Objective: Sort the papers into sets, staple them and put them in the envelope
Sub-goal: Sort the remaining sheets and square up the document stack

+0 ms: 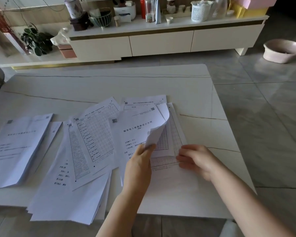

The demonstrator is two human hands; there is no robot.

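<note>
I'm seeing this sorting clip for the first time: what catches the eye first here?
The curled sheet stands out, peeled up by the left hand from the pile right of centre on the white table. Under it a grid-printed page shows, with the right hand resting on its near corner. More loose papers fan out to the left, beside a neater stack at the table's left edge.

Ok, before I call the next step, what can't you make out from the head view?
- Grid sheet: partly hidden by the lifted page the left hand holds, and by the right hand.
- Left stack: cut off by the frame's left edge, print blurred.
- Stapler and envelope: neither visible on the table.
</note>
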